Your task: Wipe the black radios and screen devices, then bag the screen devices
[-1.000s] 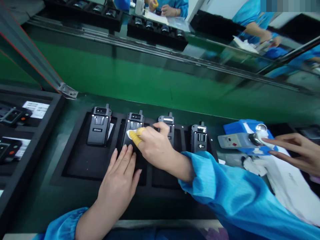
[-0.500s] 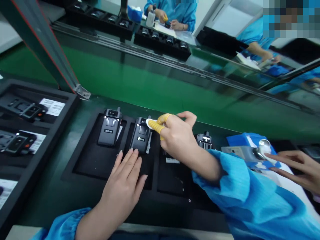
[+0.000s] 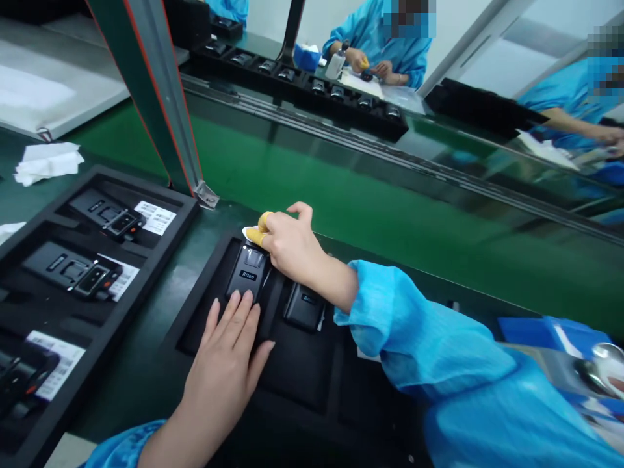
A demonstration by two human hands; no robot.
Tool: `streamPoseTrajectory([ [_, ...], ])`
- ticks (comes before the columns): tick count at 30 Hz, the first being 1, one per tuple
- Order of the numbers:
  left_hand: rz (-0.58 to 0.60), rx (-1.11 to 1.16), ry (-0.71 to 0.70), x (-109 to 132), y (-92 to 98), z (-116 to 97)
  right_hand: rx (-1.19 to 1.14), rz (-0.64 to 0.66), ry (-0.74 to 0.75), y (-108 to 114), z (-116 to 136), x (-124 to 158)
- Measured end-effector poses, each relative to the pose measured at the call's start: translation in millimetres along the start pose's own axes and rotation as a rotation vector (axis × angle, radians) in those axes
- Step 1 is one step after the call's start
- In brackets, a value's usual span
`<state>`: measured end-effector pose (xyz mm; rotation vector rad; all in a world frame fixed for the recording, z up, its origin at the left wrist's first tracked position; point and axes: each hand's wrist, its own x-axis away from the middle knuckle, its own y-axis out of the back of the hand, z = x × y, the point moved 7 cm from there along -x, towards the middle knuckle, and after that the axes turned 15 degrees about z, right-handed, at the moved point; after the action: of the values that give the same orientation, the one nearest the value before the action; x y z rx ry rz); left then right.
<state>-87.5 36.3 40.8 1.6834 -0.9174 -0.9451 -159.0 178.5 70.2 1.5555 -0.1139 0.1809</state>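
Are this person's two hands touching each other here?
Apart. In the head view, the Riton label on a black device shows plainly between the left hand and the right hand.

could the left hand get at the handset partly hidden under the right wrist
Probably yes: the left hand lies near that handset, whose lower end looks uncovered, though the right wrist hides its upper end from view.

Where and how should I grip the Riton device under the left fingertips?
Probably grip the device by its long sides, midway, from above: it lies in the tray, a narrow slab, with the left hand at its lower end and the right hand at its top.
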Motion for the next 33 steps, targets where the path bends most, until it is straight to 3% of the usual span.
streamPoseTrajectory([
  [7,0.004,-0.011,-0.002,1,0.3,1,0.081,-0.112,0.146,-5,-7,27],
  [12,0.004,-0.018,-0.008,0,0.0,0,0.154,-0.169,0.003,-2,-28,40],
  [21,0.003,-0.051,-0.034,-1,1.9,-2,0.13,-0.201,-0.006,-2,7,5],
  [29,-0.029,-0.037,-0.036,1,2.4,-1,0.275,-0.206,-0.077,2,-8,44],
  [33,-0.058,-0.029,-0.049,2,1.3,0,0.247,-0.222,-0.101,3,-2,38],
])
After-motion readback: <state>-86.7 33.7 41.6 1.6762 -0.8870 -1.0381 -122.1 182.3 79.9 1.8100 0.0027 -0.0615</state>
